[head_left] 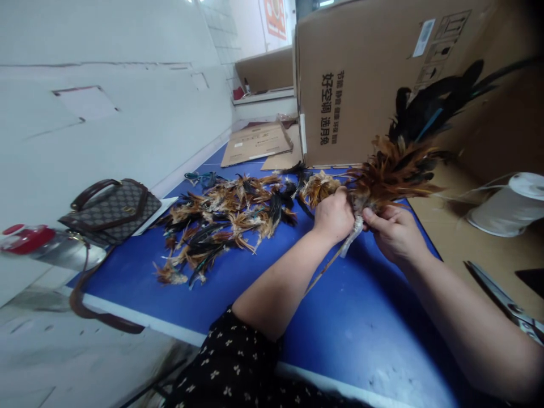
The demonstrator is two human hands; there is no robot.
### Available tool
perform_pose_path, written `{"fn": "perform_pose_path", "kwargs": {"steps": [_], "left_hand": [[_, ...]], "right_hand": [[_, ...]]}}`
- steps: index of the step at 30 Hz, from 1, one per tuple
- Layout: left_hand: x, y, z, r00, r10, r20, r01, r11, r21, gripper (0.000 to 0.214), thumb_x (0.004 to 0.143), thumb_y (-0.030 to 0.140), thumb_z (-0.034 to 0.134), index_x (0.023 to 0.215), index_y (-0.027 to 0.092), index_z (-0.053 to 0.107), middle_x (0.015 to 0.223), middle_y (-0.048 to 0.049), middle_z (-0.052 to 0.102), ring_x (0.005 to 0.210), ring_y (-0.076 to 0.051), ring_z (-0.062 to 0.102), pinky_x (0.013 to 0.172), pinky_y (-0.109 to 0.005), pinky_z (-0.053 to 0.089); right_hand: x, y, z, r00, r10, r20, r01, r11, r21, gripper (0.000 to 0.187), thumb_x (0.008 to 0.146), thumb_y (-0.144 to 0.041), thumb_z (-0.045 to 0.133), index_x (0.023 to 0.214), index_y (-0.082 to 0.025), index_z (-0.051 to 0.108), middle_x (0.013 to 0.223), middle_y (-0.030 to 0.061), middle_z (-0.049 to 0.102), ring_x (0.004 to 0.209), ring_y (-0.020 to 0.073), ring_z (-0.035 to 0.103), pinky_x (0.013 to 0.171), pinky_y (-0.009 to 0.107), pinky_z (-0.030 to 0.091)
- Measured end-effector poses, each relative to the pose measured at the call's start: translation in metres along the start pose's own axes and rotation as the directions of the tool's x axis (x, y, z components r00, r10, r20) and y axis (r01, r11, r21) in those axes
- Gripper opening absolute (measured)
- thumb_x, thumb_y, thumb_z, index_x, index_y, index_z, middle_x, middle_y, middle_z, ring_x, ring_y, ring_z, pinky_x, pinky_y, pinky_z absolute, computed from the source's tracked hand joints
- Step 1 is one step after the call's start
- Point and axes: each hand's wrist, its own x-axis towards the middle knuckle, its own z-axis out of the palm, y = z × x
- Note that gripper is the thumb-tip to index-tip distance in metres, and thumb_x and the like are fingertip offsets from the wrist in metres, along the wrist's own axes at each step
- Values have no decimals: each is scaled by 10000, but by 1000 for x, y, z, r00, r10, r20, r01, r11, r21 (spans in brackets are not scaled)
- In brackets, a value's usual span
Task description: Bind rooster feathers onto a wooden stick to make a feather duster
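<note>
My left hand (334, 217) is closed around the base of a feather duster (402, 161), a bundle of brown and black feathers fanning up to the right. My right hand (393, 232) pinches the same base from the right, where pale tape or string (354, 233) wraps it. A thin stick (325, 267) runs from the bundle down toward me. A heap of loose brown and black feathers (225, 221) lies on the blue table (340, 328) to the left of my hands.
A large cardboard box (361, 73) stands behind the hands. A white spool of string (512, 204) and scissors (505, 300) lie at the right. A patterned handbag (113, 209) and a metal bottle with red cap (46, 246) sit at the left. Flat cardboard (257, 143) lies farther back.
</note>
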Motion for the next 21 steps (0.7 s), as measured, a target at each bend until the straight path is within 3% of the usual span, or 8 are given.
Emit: {"fn": "perform_pose_path", "kwargs": {"steps": [16,19,21], "left_hand": [[-4,-4,6,1000,1,21,-2,999,32,197,988,240,602,1157,204,696,923,-123,791,855,-286,761,772,-353,550],[1,-6,10,998,-53,20,54,997,-49,120,996,224,597,1059,210,698,905,-110,784,861,-266,758,782,-343,559],[6,-9,8,988,-139,68,150,968,-202,164,1034,264,574,915,204,670,875,-98,771,812,-228,741,753,-322,563]], "right_hand": [[0,9,-3,999,49,5,-49,999,-25,524,728,-688,923,780,-232,670,710,27,605,613,179,504,562,336,439],[1,15,0,998,39,-43,-41,997,-60,567,758,-730,894,759,-226,633,683,21,595,609,171,505,562,319,429],[4,15,0,994,33,-105,-44,994,-98,612,774,-775,863,741,-224,601,657,16,588,596,162,498,545,302,408]]}}
